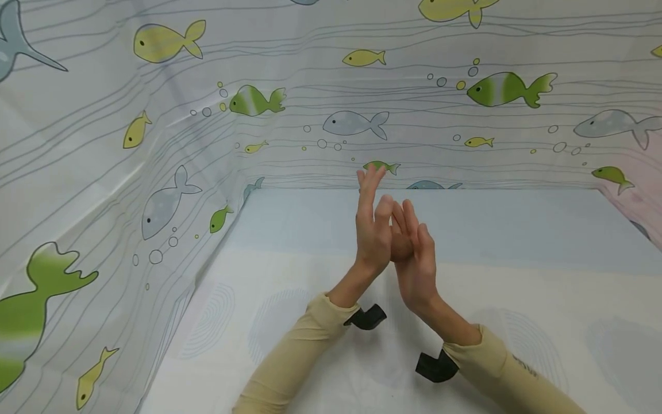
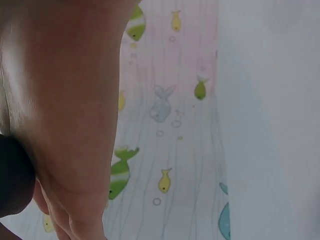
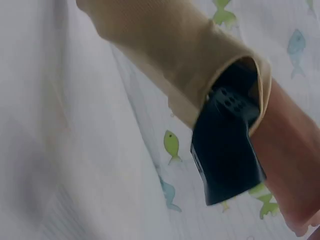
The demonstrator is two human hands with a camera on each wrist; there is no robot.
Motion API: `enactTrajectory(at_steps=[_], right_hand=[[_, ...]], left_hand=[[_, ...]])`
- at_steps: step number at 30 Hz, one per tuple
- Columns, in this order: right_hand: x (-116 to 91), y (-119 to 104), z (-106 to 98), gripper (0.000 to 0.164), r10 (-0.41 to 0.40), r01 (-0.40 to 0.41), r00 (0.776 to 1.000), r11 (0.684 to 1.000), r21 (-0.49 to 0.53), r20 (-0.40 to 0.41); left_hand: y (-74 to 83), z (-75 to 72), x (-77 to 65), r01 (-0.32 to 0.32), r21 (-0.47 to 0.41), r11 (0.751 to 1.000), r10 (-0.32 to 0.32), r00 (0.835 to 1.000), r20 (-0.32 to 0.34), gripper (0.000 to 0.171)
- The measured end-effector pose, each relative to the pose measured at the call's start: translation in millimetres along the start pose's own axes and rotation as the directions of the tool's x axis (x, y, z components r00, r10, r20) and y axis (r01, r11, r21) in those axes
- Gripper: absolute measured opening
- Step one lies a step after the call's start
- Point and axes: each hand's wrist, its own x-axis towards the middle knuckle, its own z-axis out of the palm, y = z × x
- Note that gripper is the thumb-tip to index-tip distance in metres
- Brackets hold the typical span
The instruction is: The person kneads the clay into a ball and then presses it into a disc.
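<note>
My left hand [image 1: 373, 236] is raised above the table with its fingers pointing up, some of them spread and straight. Close against it on the right stands my right hand [image 1: 416, 270], its fingers upright too. The two hands touch around the palms and thumbs, where a shaded, rounded part of a hand partly hides the contact. No object shows between them. In the left wrist view a large stretch of the left hand [image 2: 70, 110] fills the left side. In the right wrist view, bare skin of the right arm and hand [image 3: 295, 165] appears at the right edge.
A white and pale blue table surface [image 1: 289, 230] lies beneath the hands. Fish-printed curtains [image 1: 300, 69] hang behind and at the left. Black wrist devices [image 1: 437, 366] stick out from the beige sleeves [image 1: 289, 362].
</note>
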Motion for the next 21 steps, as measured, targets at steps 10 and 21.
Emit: enactTrajectory(at_steps=[10,21], right_hand=[[-14,-14,15,0.066,0.049,-0.051,0.998,0.996,0.073,0.028],[1,-29,18,0.071,0.019,-0.010,0.998,0.988,0.157,-0.055]], left_hand=[[-2.6,-11.7,13.1,0.060,-0.044,0.997,-0.059,0.998,0.021,0.063],[-5.7,-3.2,-11.5,0.177,-0.262,0.949,-0.143,0.979,0.143,0.070]])
